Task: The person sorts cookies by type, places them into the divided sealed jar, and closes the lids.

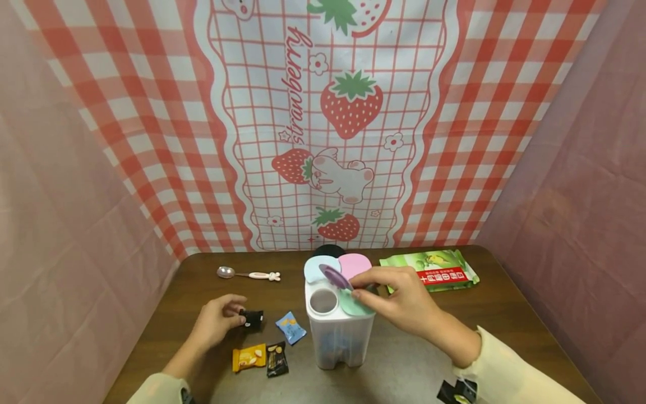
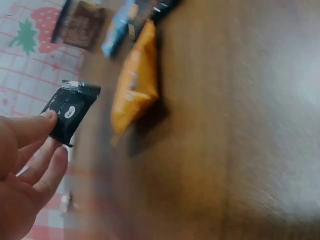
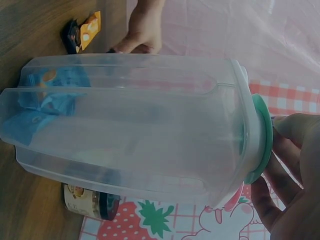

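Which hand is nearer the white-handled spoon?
Left: the left hand, pinching a black packet, is on the spoon's near side; the right hand is farther right, holding a purple lid.

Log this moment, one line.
left hand: pinches small black shiny packet | right hand: holds rounded purple plastic lid raised | white-topped translucent plastic container: near-left opening uncovered

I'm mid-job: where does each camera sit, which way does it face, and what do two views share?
Head: worn on the head, facing forward and down over the table and cloth; left hand, right hand and sleeves show.
Left wrist: on that wrist, facing the pinched black packet and the orange packet; only the left hand shows.
Right wrist: on that wrist, facing the container, which appears sideways in this view; right hand shows, left hand past the container.
Shared: head and right wrist both show the container and both hands.
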Motion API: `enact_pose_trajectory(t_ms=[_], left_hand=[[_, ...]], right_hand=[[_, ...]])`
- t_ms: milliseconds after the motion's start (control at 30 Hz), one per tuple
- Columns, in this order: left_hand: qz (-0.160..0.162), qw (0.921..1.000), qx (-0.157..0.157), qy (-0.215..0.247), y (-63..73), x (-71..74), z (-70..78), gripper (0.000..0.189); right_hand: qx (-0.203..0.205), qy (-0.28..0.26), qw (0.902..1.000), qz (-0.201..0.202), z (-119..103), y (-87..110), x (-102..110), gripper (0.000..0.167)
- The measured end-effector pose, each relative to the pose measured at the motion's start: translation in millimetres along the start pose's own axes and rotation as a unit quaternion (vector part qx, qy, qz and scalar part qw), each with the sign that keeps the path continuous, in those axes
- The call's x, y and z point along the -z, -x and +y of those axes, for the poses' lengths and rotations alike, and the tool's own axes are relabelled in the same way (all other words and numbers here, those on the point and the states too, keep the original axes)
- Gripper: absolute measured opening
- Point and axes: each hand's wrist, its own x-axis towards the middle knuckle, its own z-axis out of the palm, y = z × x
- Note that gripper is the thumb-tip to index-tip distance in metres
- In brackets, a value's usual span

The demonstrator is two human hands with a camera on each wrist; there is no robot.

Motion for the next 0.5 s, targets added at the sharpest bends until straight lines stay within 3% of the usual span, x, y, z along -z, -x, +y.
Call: enact_pose_trajectory(t_ms=[267,500], left_hand=[[0.052,0.9983,-0.017,0.02,0.2,15.7,35.0,0.025],[0.048,0.9965,-0.057,0.04,0.3,22.5,74.1,0.022]], right_hand=[[0.001,-0.001,1.0,0.001,-1.1,0.0,-0.4,0.021],[0.002,-0.001,1.0,0.004,-1.7,-0.4,-0.5,0.02]])
